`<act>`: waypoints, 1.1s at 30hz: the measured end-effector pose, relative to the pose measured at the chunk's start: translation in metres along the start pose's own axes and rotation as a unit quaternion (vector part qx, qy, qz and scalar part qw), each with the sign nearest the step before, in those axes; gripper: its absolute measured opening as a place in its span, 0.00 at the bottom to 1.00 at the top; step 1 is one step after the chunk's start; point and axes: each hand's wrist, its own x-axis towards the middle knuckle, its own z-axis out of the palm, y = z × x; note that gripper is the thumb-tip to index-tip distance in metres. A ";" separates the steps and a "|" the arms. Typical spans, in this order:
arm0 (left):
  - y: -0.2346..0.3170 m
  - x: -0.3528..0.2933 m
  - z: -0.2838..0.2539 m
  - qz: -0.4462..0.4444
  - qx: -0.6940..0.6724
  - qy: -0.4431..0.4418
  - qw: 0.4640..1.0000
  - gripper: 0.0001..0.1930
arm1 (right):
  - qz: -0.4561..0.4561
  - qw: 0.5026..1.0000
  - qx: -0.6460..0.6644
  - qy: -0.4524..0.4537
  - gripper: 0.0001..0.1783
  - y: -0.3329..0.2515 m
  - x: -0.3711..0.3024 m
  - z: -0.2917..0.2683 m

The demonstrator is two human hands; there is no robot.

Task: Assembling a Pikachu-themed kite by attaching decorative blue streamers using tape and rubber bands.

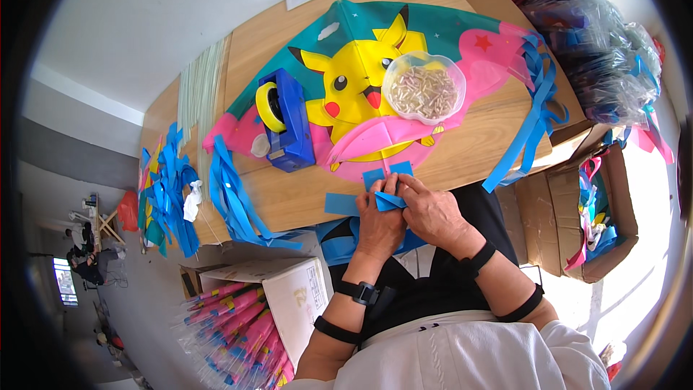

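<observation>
Blue strip (pixel 390 201), between left grip (pixel 380 227) and right grip (pixel 437 217)

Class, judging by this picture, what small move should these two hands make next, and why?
Probably straighten the blue strip between the left hand and the right hand: it looks folded there, and both hands come together at it.

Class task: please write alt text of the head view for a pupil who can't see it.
A person's left hand and right hand hold a folded blue strip at the near edge of a colourful sheet printed with a yellow cartoon character. A tape dispenser stands left of the character, and a clear bowl of small pale pieces rests on the sheet.
</observation>
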 end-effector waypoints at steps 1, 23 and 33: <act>0.000 0.000 -0.002 0.005 -0.010 0.009 1.000 0.25 | -0.007 1.000 -0.003 0.006 0.17 0.000 0.000 -0.001; -0.173 0.058 -0.112 -0.511 -0.382 0.127 0.759 0.07 | -0.039 0.998 -0.042 0.017 0.05 0.003 -0.006 0.008; -0.164 0.052 -0.106 -0.437 -0.545 0.205 0.686 0.03 | -0.035 0.998 -0.043 0.012 0.05 0.002 -0.007 0.009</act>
